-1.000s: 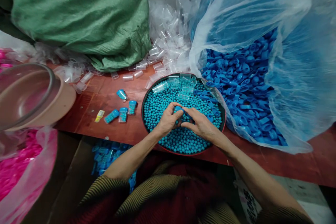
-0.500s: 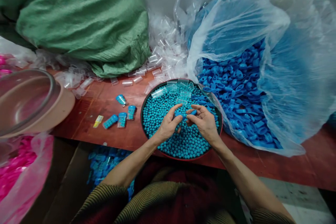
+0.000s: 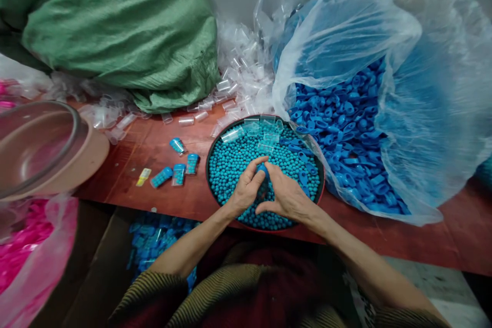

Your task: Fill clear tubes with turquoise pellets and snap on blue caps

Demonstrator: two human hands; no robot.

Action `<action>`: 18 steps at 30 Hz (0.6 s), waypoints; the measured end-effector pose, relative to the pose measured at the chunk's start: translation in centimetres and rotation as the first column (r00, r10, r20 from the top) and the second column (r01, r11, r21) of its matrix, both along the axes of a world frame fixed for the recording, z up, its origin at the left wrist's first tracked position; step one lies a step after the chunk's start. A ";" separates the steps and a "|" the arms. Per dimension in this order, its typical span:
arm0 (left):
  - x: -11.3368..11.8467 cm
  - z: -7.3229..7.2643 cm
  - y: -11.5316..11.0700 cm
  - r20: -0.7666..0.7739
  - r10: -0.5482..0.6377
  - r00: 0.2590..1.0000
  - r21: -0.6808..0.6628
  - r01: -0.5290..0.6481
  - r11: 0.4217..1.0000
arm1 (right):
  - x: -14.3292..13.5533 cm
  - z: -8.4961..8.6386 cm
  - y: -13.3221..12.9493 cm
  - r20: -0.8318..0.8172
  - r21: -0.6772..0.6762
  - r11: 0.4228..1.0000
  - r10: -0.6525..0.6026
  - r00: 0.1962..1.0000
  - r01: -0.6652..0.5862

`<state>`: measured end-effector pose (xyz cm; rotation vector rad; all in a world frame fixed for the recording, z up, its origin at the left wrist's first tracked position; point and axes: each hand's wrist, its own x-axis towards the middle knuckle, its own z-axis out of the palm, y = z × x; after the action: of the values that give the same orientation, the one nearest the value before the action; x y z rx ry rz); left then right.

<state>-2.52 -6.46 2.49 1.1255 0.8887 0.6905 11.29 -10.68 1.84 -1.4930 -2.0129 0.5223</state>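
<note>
Over a round tray (image 3: 208, 177) of blue beads (image 3: 230, 164), my left hand (image 3: 246, 189) is closed round a small clear tube with a blue cap (image 3: 262, 169) at its top. Most of the tube is hidden by the fingers. My right hand (image 3: 286, 195) is against the capped end, its fingers stretched out and its thumb held apart, lower down. Several empty clear tubes (image 3: 232, 135) lie on the beads at the tray's far side. Loose blue caps (image 3: 303, 177) lie along its right side.
Several filled, capped tubes (image 3: 179, 174) and a yellow-white scrap (image 3: 143, 177) lie left on the red table (image 3: 126, 164). Nearby are a pink basin (image 3: 92, 151), green sack (image 3: 123, 36), heaped clear tubes (image 3: 246, 61), and a plastic bag (image 3: 403, 164) of blue caps. Pink pieces (image 3: 23, 236) sit lower left.
My right hand has moved left, from pinching a blue piece apart from my left hand to touching the capped tube there. Its thumb has swung away from the fingers. My left hand stays nearly in place.
</note>
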 end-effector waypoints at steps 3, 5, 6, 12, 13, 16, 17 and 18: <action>0.1 0.1 -0.3 -0.002 0.018 1.000 0.005 -0.018 1.000 | -1.0 -0.7 -0.6 0.061 0.103 0.987 -0.133 0.989 0.126; 0.1 0.0 -0.5 -0.008 0.015 1.000 0.023 -0.015 1.000 | -1.1 -0.8 -0.6 0.097 0.132 0.982 -0.148 0.984 0.134; 0.1 0.0 -0.6 -0.009 0.016 1.000 0.026 -0.016 1.000 | -1.0 -0.8 -0.5 0.122 0.138 0.984 -0.130 0.984 0.113; 0.6 -0.1 -1.3 -0.023 0.140 0.990 0.022 -0.139 0.990 | -0.8 -1.2 -0.3 0.212 0.136 0.988 -0.095 0.973 0.067; 0.7 -0.1 -1.4 -0.027 0.157 0.987 0.014 -0.157 0.988 | -1.0 -1.3 -0.4 0.217 0.129 0.989 -0.098 0.971 0.071; 0.9 -0.2 -1.3 -0.024 0.188 0.982 -0.003 -0.188 0.982 | -1.6 -1.7 -0.5 0.193 0.107 0.990 -0.108 0.975 0.089; 0.8 -0.3 -1.2 -0.018 0.193 0.981 -0.009 -0.193 0.981 | -1.8 -1.7 -0.5 0.166 0.098 0.990 -0.117 0.979 0.102; 0.7 -0.3 -1.1 -0.004 0.193 0.981 -0.023 -0.193 0.981 | -1.9 -1.7 -0.5 0.128 0.085 0.990 -0.127 0.984 0.117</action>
<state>-1.81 -7.55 2.19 1.0271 1.0142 0.8363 9.42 -11.16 0.13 -1.6292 -2.0017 0.2983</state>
